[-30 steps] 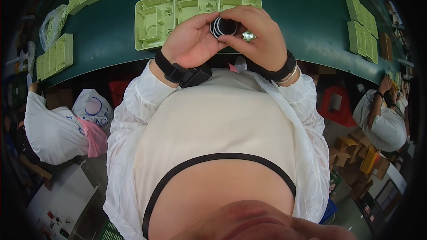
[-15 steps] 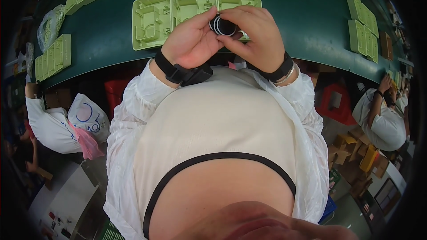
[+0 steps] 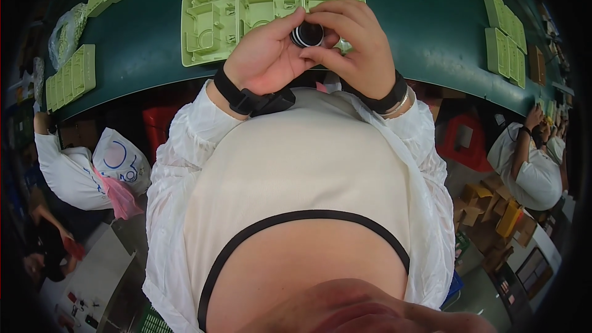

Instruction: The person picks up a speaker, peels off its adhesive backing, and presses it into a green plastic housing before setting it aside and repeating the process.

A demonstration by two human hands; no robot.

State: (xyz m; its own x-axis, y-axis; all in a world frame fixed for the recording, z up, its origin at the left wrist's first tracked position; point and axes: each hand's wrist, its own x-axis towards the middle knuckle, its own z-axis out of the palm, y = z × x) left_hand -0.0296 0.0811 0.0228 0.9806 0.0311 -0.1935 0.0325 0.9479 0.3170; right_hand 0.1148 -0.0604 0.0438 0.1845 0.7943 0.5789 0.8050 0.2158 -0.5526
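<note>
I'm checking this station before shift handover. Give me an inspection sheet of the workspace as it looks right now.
Surface: dark green table, curved front edge.
Job's things: small round black part with pale rings, held above the table by the left hand and the right hand, fingers pinching it from both sides.
Clutter: three light green moulded trays side by side behind the hands; tray stacks at the far left and far right; a clear bag at the left.
Fingers: both hands closed on the part; black band on each wrist.
Cables: nothing seen.
Surroundings: seated co-workers in white at left and right; red stool.
</note>
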